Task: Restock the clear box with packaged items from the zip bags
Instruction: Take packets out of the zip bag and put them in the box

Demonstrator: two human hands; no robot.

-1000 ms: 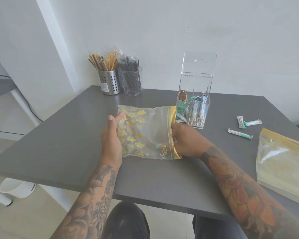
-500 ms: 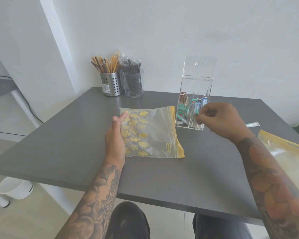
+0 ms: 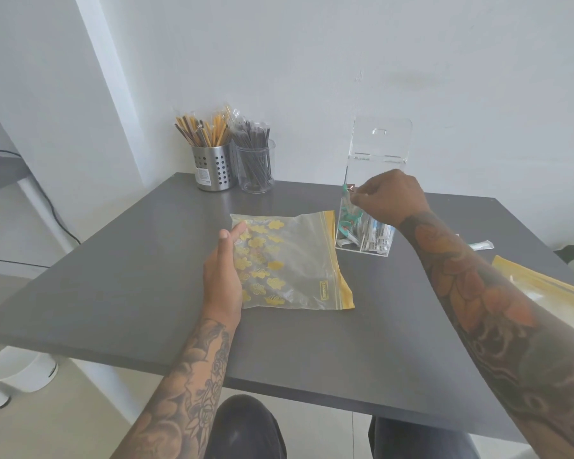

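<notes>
A dark grey table (image 3: 146, 276) fills the middle of the view, set against a white wall (image 3: 312, 61); the person's two tattooed forearms reach over its near edge, and dark trousers show below it.

A zip bag (image 3: 292, 260) with yellow flower prints and a yellow closure strip lies flat on the table just in front of the person; the left hand (image 3: 222, 276) rests on the bag's left edge, fingers straight and close together, thumb pointing away, pressing it down rather than gripping it; what is inside the bag I cannot tell.

A second zip bag (image 3: 550, 299), also yellow-edged, lies at the right edge of the table, partly hidden by the right forearm.

The clear box (image 3: 375, 180) stands upright beyond the first bag's open end, its tall back panel rising behind; packaged items (image 3: 375, 233), teal and white, stand and lean in its compartments.

The right hand (image 3: 391, 197) is raised over the box opening, fingers curled and pinching a small packet (image 3: 348, 188) with a teal end, held at the box's top left.

At the far left of the table a perforated metal cup (image 3: 214, 168) of yellowish sticks stands just beside a clear cup (image 3: 256, 170) of dark sticks.

One loose packet (image 3: 481, 245) lies on the table right of the box; a white bucket (image 3: 20, 369) sits on the floor at lower left.
</notes>
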